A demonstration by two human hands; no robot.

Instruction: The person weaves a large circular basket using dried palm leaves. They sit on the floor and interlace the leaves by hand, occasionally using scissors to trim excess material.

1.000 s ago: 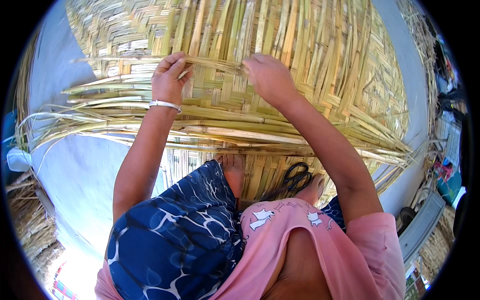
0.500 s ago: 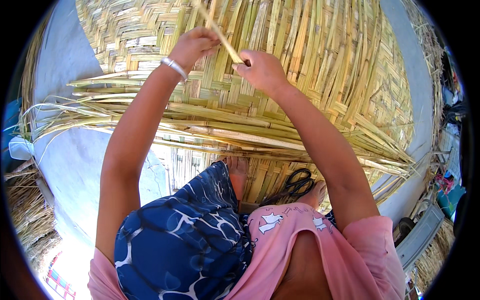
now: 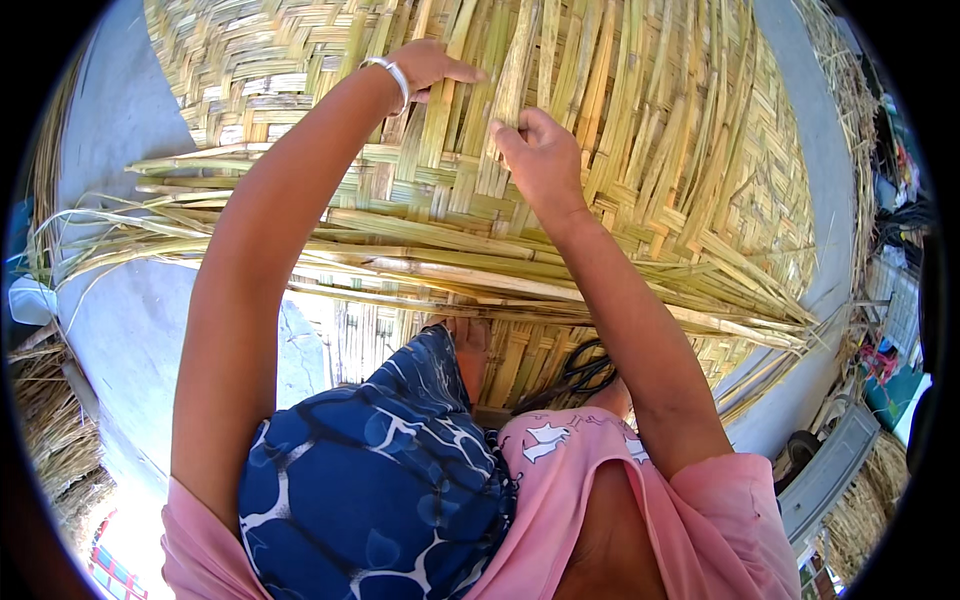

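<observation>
A large mat (image 3: 270, 60) woven from flat yellow-green reed strips spreads out in front of me. My right hand (image 3: 545, 160) pinches the near end of a pale reed strip (image 3: 516, 75) between thumb and fingers. That strip runs away from me over the loose upright strips of the weave. To its left, my left hand (image 3: 432, 68) is held low over the mat, a finger stretched toward the strip and the others partly hidden. It holds nothing that I can see. A white bangle circles my left wrist.
A bundle of long loose reed strips (image 3: 420, 265) lies crosswise between the mat's weave and my feet. Black-handled scissors (image 3: 585, 368) lie by my right foot. Stacked dry straw (image 3: 50, 430) stands at left, and a grey panel (image 3: 830, 470) leans at lower right.
The reed strip has swung from slanting up-left to lying nearly straight away from me on the mat. My right hand moved slightly right and nearer; my left hand reached slightly farther and right.
</observation>
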